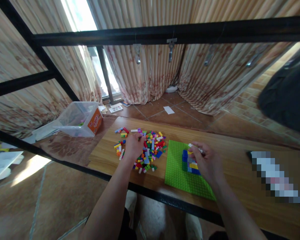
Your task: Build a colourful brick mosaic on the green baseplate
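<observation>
A white brick [190, 145] is pinched in the grip of the right hand [205, 160], right over the low brick build [191, 166]; it looks like rigid plastic, so it should feel light, hard and smooth, unlikely to break but apt to twist away if nipped by a corner; two opposite side walls are the best hold, leaving the top and underside free; the build beneath, in blue, green and yellow, should be stiff where its bricks lock and is better steadied low down than pulled by an upper piece; it sits on the green baseplate [174, 170], probably thin, and easiest to lift by opposite edges; beside that, on the wooden tabletop [235, 143], lies a loose brick pile [152, 150], with the left hand [134, 146] reaching in; its fingertips are small and partly hidden at this angle, so I cannot tell whether that grip is pinching anything; beyond the tabletop's far left corner, a clear plastic bin [75, 130] with an orange label stands on the floor.
</observation>
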The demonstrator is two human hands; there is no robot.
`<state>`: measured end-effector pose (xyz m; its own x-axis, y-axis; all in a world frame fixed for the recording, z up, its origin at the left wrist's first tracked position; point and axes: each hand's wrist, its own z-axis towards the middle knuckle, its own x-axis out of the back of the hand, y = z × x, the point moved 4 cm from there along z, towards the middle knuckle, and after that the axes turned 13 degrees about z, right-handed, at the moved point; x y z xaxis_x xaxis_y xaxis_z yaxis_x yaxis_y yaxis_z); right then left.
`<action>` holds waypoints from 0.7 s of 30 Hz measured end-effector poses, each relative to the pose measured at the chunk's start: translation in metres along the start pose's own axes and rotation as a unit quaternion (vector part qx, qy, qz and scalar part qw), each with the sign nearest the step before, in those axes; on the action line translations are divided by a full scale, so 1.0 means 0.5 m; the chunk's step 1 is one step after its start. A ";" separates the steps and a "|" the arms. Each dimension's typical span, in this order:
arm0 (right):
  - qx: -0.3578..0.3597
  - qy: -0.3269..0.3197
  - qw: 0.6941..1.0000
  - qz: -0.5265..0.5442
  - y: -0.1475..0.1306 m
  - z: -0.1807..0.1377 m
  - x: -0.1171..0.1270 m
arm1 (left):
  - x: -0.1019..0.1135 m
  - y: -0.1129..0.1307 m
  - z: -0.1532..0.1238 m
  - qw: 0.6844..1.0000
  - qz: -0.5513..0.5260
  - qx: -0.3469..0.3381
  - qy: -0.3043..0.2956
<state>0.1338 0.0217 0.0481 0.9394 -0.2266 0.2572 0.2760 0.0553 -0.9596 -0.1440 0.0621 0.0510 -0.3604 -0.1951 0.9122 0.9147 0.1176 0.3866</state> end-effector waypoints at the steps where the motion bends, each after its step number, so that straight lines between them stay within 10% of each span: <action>1: 0.006 0.000 1.000 -0.008 -0.001 0.000 0.001 | -0.002 0.003 0.000 1.000 0.008 0.000 -0.004; 21: -0.014 0.030 0.999 -0.027 0.046 0.026 0.121 | -0.028 0.033 0.002 0.992 0.126 -0.019 -0.014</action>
<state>0.1996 0.0221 0.0433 0.9088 -0.2873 0.3026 0.3199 0.0143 -0.9473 -0.1243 0.0678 0.0447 -0.1235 -0.1366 0.9829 0.9824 0.1230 0.1405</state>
